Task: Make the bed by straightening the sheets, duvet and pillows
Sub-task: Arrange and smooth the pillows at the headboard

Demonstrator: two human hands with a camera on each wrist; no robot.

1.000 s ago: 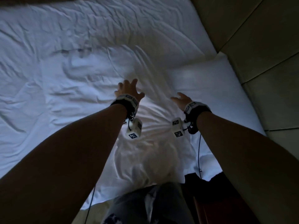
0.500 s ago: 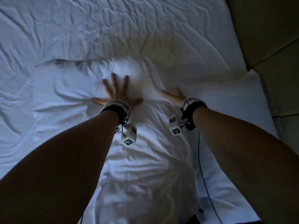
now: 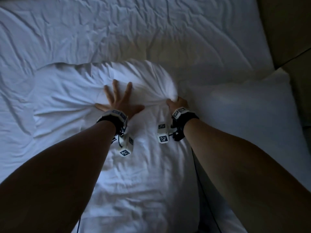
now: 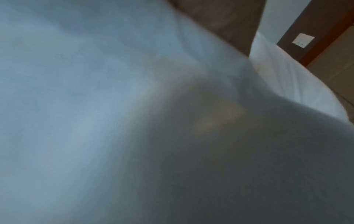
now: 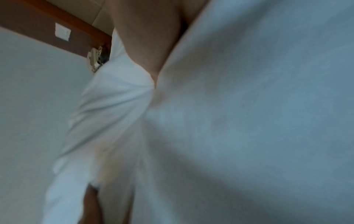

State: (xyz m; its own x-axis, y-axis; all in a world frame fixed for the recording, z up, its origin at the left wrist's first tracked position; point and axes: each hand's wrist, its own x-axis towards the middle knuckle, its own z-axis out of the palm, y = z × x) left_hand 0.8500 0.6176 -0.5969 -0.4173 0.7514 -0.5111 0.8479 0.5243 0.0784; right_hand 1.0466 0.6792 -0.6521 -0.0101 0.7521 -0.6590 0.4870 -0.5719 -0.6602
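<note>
A white crumpled pillow [image 3: 144, 174] lies lengthwise in front of me on the wrinkled white sheet [image 3: 134, 31]. My left hand [image 3: 117, 100] presses flat on its upper part with the fingers spread. My right hand [image 3: 177, 104] grips the pillow's right edge, where the fabric puffs up over its fingers and hides them. In the right wrist view the pillowcase [image 5: 118, 94] is bunched tight against the hand. The left wrist view shows only blurred white fabric [image 4: 95, 106]. A second, smoother pillow [image 3: 244, 118] lies close to the right.
A padded beige headboard [image 3: 296, 31] borders the bed on the right, touching the second pillow. A cable [image 3: 207, 207] hangs from my right wrist along the pillow's edge. A wall switch [image 4: 303, 40] on a dark wood panel shows in the left wrist view.
My right hand went from lying open beside the pillow to gripping its right edge, which now bulges upward. My left hand stays pressed flat with spread fingers.
</note>
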